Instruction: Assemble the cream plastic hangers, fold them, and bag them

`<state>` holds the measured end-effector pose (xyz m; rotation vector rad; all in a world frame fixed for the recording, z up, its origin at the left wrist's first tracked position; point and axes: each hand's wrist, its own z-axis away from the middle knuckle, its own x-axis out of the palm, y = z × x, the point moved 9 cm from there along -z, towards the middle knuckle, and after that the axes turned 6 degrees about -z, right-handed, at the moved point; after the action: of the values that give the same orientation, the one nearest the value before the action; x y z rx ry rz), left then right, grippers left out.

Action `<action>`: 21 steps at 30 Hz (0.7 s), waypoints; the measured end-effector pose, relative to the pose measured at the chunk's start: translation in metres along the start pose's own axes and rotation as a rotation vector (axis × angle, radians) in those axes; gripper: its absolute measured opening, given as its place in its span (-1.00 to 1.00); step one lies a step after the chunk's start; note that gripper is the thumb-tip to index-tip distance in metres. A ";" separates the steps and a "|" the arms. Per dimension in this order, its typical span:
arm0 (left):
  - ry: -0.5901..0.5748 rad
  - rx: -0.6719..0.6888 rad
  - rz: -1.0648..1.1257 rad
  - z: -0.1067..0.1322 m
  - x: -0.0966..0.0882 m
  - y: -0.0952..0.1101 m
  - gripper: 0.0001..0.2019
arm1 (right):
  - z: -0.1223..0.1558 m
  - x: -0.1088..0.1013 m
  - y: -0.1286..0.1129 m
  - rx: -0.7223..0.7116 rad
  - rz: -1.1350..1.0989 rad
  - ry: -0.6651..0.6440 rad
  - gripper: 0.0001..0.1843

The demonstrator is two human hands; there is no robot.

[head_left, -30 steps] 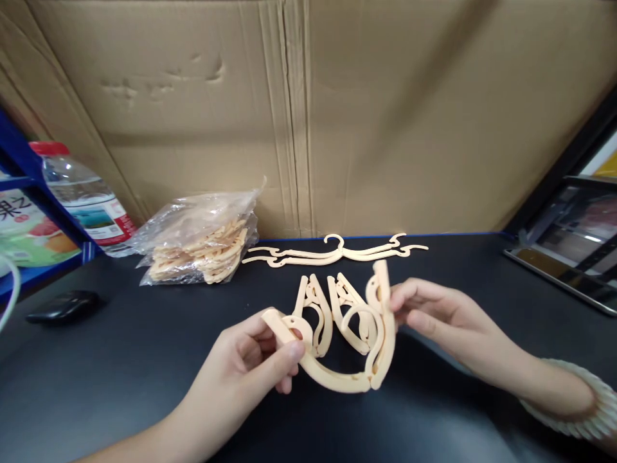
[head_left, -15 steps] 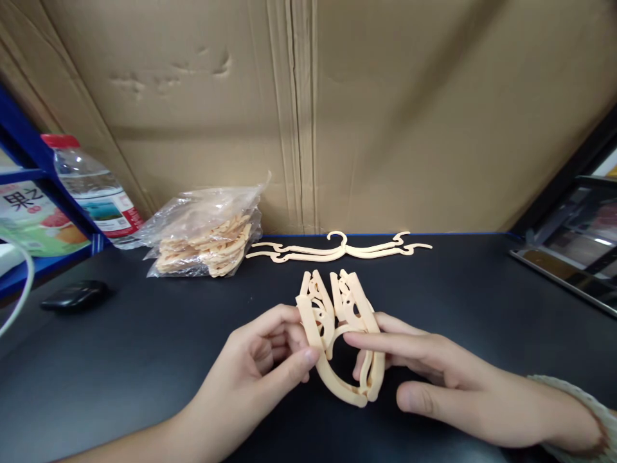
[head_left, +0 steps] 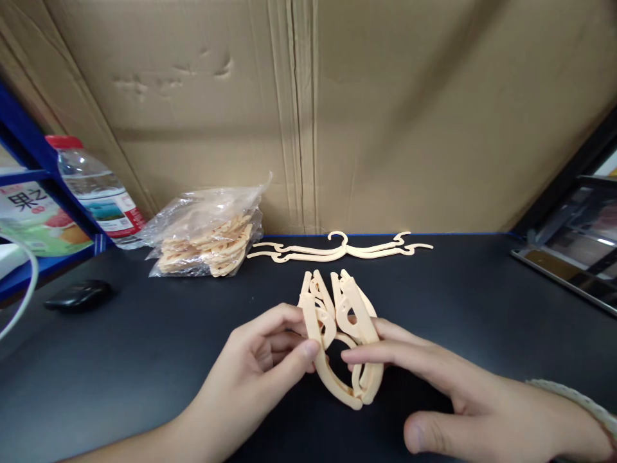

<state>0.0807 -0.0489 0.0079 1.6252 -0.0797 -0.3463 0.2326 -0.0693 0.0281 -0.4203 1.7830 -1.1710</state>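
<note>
A cream plastic folding hanger (head_left: 332, 384) stands folded before me, its arms pointing up and its curved joint low over the dark desk. My left hand (head_left: 270, 366) pinches its left arm between thumb and fingers. On the other side, the index finger of my right hand (head_left: 457, 399) lies across the front of the right arm while other fingers go behind it; the thumb is held away. Part of the hook shows between the arms. Behind it, an opened-out hanger (head_left: 318, 258) of the same kind lies near the desk's back edge.
A clear plastic bag (head_left: 202, 202) of folded hangers sits at the back left. Beyond it are a red-capped water bottle (head_left: 99, 193) and a blue shelf (head_left: 29, 175). A black mouse (head_left: 80, 295) and white cable lie left; a dark-framed panel (head_left: 573, 276) is at right. Cardboard (head_left: 434, 128) stands behind.
The folded hanger's two sides have come slightly closer together. My right index finger has slid a little lower, and the right thumb has moved down, farther from the hanger.
</note>
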 end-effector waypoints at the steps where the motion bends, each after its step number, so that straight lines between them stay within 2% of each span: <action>1: 0.016 -0.010 0.004 -0.001 -0.001 -0.001 -0.86 | 0.000 0.000 -0.001 0.000 0.004 0.003 -0.36; 6: 0.019 -0.069 -0.022 0.000 0.000 -0.006 -0.85 | -0.003 0.001 -0.005 0.023 0.006 -0.014 -0.45; 13: -0.008 -0.043 -0.032 0.000 0.002 -0.005 -0.84 | 0.000 -0.003 -0.003 -0.003 0.040 -0.006 -0.39; 17: 0.000 0.042 -0.090 0.000 -0.003 0.002 -0.81 | 0.003 -0.023 0.010 0.045 -0.056 0.131 -0.50; 21: 0.077 0.206 -0.351 0.003 -0.014 0.016 -0.84 | 0.008 -0.062 0.034 0.154 -0.108 0.387 -0.58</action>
<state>0.0688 -0.0498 0.0258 1.8566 0.2387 -0.5585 0.2776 -0.0144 0.0298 -0.2095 1.9960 -1.5357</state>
